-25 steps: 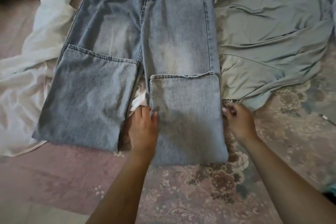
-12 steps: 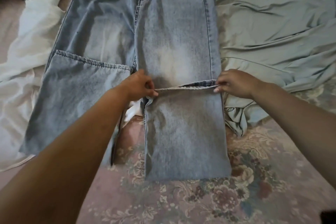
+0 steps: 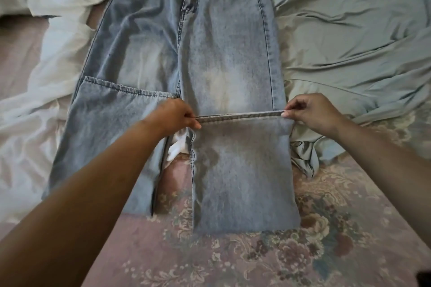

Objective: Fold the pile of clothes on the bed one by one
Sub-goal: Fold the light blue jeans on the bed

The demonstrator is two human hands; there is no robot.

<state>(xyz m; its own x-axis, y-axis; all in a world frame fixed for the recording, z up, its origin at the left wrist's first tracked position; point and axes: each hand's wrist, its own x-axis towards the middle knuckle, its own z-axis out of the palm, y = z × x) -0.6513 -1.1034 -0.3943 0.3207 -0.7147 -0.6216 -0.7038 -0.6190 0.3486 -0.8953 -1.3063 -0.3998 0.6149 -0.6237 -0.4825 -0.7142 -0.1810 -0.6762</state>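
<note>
Fingers of the left hand (image 3: 173,114) pinch one end of a denim hem (image 3: 240,116), while the right hand (image 3: 310,112) pinches the other end between thumb and curled fingers, the hem drawn straight between them. Both forearms reach in from the 7 and 4 o'clock corners of the head view.

The hem belongs to the right-side leg of a pair of light blue jeans (image 3: 210,53), laid front-up with the waistband at 12 o'clock. That leg is doubled back on itself, its folded lower panel (image 3: 242,177) lying below the hands toward 6 o'clock. The other leg, at 9 o'clock from the left hand, is likewise folded up, its hem (image 3: 126,87) resting across the thigh a little higher than the held one.

A scrap of white fabric (image 3: 177,147) shows in the gap between the two legs, just below the left hand. White bedding or clothing (image 3: 39,91) lies crumpled at 9 to 11 o'clock, partly under the jeans. A pale green garment or sheet (image 3: 349,42) spreads rumpled at 1 to 3 o'clock, touching the jeans' side seam. Beneath everything is a pink floral bedspread (image 3: 256,258), visible across the 6 o'clock edge.
</note>
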